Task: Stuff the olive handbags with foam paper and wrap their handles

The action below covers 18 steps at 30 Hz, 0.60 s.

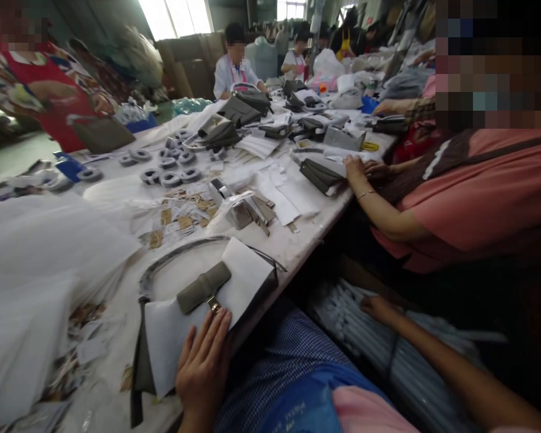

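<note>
A grey-green handbag (204, 287) lies near the table's front edge, with white wrapping sheet (165, 337) over its body. Its flap tab and gold clasp (213, 304) show through the middle, and its wrapped handle (162, 261) arches away behind. My left hand (202, 361) rests on the bag with fingers stretched out, fingertips by the clasp. Below the table edge, on the right, my right hand (381, 310) is at several long, pale wrapped rolls (356, 322) in a box. Its fingers are partly curled and blurred; whether they grip a roll is unclear.
White sheets (22, 240) are stacked at left. Paper tags (184, 210), grey rings (169, 162) and a clear-wrapped piece (241, 210) lie beyond the bag. A co-worker (469, 198) at right handles another bag (322, 174). Other people stand around the table.
</note>
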Tool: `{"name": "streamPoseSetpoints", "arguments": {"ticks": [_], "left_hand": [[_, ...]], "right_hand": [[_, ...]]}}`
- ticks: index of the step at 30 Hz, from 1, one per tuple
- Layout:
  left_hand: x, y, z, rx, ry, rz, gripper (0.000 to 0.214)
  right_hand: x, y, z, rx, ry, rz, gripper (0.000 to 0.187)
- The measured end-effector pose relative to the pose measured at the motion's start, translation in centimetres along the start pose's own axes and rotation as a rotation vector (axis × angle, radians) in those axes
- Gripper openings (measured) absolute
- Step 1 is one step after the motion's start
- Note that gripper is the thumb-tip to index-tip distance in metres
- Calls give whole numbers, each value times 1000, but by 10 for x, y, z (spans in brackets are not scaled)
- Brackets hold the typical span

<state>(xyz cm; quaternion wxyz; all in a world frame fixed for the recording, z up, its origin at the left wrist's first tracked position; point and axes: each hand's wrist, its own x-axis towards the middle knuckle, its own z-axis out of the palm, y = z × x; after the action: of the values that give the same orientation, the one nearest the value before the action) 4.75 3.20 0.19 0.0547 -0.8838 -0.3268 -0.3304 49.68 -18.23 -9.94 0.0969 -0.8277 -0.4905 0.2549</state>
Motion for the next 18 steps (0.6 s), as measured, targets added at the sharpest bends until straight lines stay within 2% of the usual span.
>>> {"name": "streamPoseSetpoints", "arguments": {"ticks": [4, 8, 11, 15, 18], "left_hand": [[0, 1, -1, 10, 5, -8, 55], [-1, 1, 0, 9, -17, -13, 56], [0, 1, -1, 14, -21, -20, 56], [1, 1, 0, 12, -23, -21, 55], [0, 1, 1, 12, -23, -22, 54]], "right_hand": [[-20, 12, 58, -32, -4, -21, 20], [-18, 11, 100, -39, 112, -66, 16], [-20, 21, 111, -54, 186, -57, 19], [-30, 46, 112, -79, 213, -43, 24], [-31, 62, 111, -109, 242, -42, 21]]}}
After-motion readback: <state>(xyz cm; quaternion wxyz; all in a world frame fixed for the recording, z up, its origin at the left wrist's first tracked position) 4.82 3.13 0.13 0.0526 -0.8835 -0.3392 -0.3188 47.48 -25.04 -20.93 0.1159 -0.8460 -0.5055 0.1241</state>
